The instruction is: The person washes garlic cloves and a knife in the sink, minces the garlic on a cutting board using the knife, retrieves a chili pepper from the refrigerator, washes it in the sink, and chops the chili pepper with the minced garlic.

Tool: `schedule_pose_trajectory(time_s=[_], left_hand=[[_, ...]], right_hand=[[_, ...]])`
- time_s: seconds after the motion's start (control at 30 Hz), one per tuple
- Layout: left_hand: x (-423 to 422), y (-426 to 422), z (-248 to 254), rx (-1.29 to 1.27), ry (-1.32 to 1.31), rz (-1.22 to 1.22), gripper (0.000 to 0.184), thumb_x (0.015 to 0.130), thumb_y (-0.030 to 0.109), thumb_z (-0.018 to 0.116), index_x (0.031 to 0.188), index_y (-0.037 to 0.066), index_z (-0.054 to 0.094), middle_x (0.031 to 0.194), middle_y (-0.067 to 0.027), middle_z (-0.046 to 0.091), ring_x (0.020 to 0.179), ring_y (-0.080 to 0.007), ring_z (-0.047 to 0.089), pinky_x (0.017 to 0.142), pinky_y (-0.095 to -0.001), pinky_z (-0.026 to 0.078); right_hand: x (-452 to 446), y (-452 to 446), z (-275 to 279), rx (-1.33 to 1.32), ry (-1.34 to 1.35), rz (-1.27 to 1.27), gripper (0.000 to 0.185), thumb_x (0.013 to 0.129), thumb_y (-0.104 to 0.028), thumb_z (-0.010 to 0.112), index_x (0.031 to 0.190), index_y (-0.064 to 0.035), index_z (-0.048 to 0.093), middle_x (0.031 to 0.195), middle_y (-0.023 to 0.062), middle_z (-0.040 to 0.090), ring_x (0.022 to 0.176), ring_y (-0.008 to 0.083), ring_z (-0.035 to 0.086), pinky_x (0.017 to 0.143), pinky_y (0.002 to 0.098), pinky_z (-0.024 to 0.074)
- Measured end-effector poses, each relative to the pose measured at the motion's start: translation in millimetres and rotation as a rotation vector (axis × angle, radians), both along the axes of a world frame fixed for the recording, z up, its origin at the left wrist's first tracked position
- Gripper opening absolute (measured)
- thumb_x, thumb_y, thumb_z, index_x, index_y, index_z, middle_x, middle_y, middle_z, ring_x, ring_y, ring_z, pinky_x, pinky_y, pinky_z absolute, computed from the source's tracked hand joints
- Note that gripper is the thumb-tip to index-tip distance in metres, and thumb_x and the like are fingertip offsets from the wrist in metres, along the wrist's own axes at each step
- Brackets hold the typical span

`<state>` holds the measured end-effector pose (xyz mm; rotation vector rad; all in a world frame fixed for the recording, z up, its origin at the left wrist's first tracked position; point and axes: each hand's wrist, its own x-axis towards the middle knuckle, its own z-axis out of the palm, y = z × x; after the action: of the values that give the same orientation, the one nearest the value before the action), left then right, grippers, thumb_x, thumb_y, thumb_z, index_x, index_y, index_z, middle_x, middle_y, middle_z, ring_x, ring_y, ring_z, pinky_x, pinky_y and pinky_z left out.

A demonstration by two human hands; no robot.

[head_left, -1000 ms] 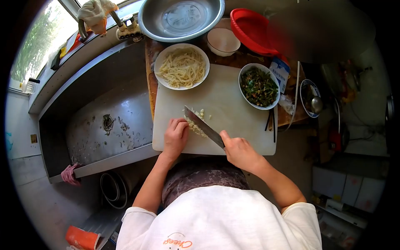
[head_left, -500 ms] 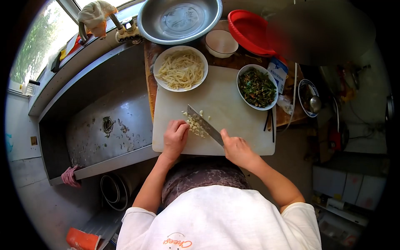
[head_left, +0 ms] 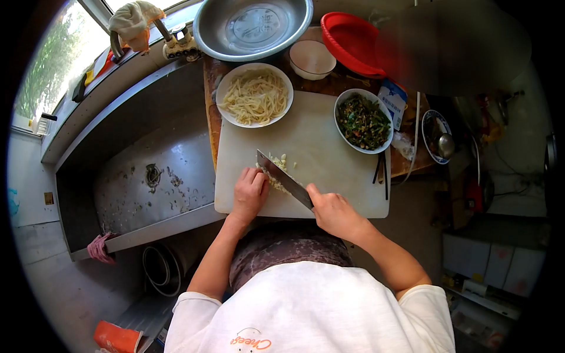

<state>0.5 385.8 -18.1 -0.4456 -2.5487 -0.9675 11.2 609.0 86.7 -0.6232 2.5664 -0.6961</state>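
Note:
My right hand (head_left: 336, 213) is wrapped round the handle of a cleaver (head_left: 286, 180). Its broad blade slants up and left across a small heap of chopped pale pieces, which look like garlic (head_left: 281, 162). On the heap's left side is my left hand (head_left: 250, 193), fingers curled and drawn together close to the blade. Whatever lies under those fingertips is hidden. Beneath everything is a white cutting board (head_left: 347, 182). A plate of pale shredded strips (head_left: 256, 97) stands at its upper left, and a bowl of chopped greens (head_left: 363, 122) at its upper right.
Left of the board is a metal sink (head_left: 126, 176) with scraps round its drain. Behind stand a large metal basin (head_left: 253, 29), a white bowl (head_left: 312, 60) and a red basin (head_left: 353, 47). Dark chopsticks (head_left: 386, 176) lie by the board's right edge, near an oval dish with a spoon (head_left: 445, 145).
The cleaver has shifted slightly left and now covers more of the chopped pieces. My right hand has moved left with it; my left hand stays beside the heap, a little higher.

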Motion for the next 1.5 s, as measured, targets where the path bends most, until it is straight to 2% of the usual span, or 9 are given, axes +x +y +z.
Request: schedule_pose_trajectory(time_s=[0.13, 0.57, 0.77, 0.87, 0.97, 1.07, 1.17, 1.4, 1.5], left_hand=[[1.3, 1.6, 0.0, 0.001, -0.02, 0.009, 0.018, 0.069, -0.004, 0.064, 0.082, 0.004, 0.054, 0.086, -0.0116, 0.056, 0.079, -0.032, 0.054, 0.068, -0.0407, 0.047], [8.6, 5.0, -0.9, 0.009, -0.025, -0.039, 0.016, 0.072, -0.002, 0.067, 0.083, 0.004, 0.056, 0.088, -0.01, 0.058, 0.082, -0.0301, 0.056, 0.068, -0.0387, 0.048], [-4.4, 7.4, -0.2, 0.109, 0.008, 0.016, 0.016, 0.074, 0.002, 0.069, 0.086, 0.004, 0.058, 0.092, -0.0104, 0.059, 0.083, -0.0306, 0.057, 0.07, -0.038, 0.049], [-11.3, 7.5, 14.0, 0.106, -0.039, 0.174, 0.016, 0.076, 0.004, 0.069, 0.089, 0.003, 0.06, 0.096, -0.0118, 0.058, 0.086, -0.0318, 0.057, 0.073, -0.039, 0.049], [-22.3, 9.3, 15.8, 0.004, -0.072, 0.19, 0.019, 0.077, 0.004, 0.069, 0.094, 0.003, 0.06, 0.099, -0.0133, 0.058, 0.089, -0.0322, 0.056, 0.075, -0.0396, 0.049], [-21.4, 9.3, 2.9, 0.076, -0.187, 0.008, 0.024, 0.077, 0.004, 0.069, 0.098, 0.002, 0.059, 0.101, -0.0142, 0.057, 0.094, -0.0326, 0.055, 0.079, -0.0398, 0.048], [-14.4, 11.1, 3.4, 0.119, -0.171, -0.022, 0.031, 0.073, 0.006, 0.072, 0.102, 0.002, 0.059, 0.103, -0.0142, 0.056, 0.096, -0.033, 0.054, 0.082, -0.0403, 0.047], [4.6, 12.1, 19.2, -0.031, -0.199, 0.057, 0.045, 0.066, 0.008, 0.077, 0.106, 0.003, 0.057, 0.107, -0.014, 0.055, 0.102, -0.034, 0.052, 0.086, -0.0416, 0.045], [3.8, 12.8, 5.4, 0.042, -0.142, 0.091, 0.04, 0.068, 0.007, 0.076, 0.103, 0.004, 0.057, 0.106, -0.0137, 0.056, 0.1, -0.0331, 0.053, 0.084, -0.041, 0.046]], right_hand=[[5.4, -1.8, -1.3, 0.027, -0.044, -0.013, 0.033, 0.076, 0.005, 0.049, 0.108, 0.0021, 0.042, 0.071, 0.0268, 0.062, 0.072, 0.0461, 0.063, 0.067, 0.0538, 0.0507], [-3.0, 4.7, -10.3, 0.062, 0.053, -0.05, 0.029, 0.077, 0.005, 0.049, 0.105, 0.0007, 0.043, 0.069, 0.0255, 0.062, 0.072, 0.0463, 0.062, 0.067, 0.0528, 0.0512], [-10.9, 14.3, 9.8, 0.043, 0.051, -0.037, 0.032, 0.076, 0.005, 0.048, 0.108, 0.0017, 0.041, 0.069, 0.0264, 0.061, 0.071, 0.0469, 0.062, 0.068, 0.0533, 0.0507], [-12.3, 22.0, 2.0, 0.046, 0.068, -0.056, 0.033, 0.077, 0.006, 0.048, 0.108, 0.0018, 0.041, 0.07, 0.0271, 0.061, 0.072, 0.0471, 0.062, 0.069, 0.0535, 0.0506], [-6.5, 23.7, -16.7, 0.06, 0.088, -0.082, 0.032, 0.077, 0.006, 0.048, 0.108, 0.0019, 0.041, 0.07, 0.0273, 0.061, 0.072, 0.0469, 0.062, 0.069, 0.0536, 0.0506], [-7.7, 20.9, -12.9, 0.045, 0.075, -0.084, 0.032, 0.077, 0.006, 0.048, 0.108, 0.0025, 0.041, 0.07, 0.0273, 0.061, 0.073, 0.0469, 0.062, 0.068, 0.0537, 0.0506], [-8.3, 20.5, 3.3, 0.052, 0.027, -0.055, 0.03, 0.077, 0.005, 0.048, 0.107, 0.0027, 0.041, 0.069, 0.0274, 0.061, 0.073, 0.0467, 0.062, 0.068, 0.054, 0.0505], [-1.6, 20.7, -0.8, 0.035, 0.029, -0.062, 0.028, 0.078, 0.004, 0.049, 0.105, 0.0013, 0.041, 0.07, 0.0269, 0.061, 0.073, 0.046, 0.062, 0.068, 0.0539, 0.0505], [-9.0, 23.0, 7.0, 0.044, 0.044, -0.069, 0.027, 0.078, 0.003, 0.048, 0.104, 0.0017, 0.041, 0.07, 0.027, 0.061, 0.073, 0.0462, 0.062, 0.068, 0.0541, 0.0504]])
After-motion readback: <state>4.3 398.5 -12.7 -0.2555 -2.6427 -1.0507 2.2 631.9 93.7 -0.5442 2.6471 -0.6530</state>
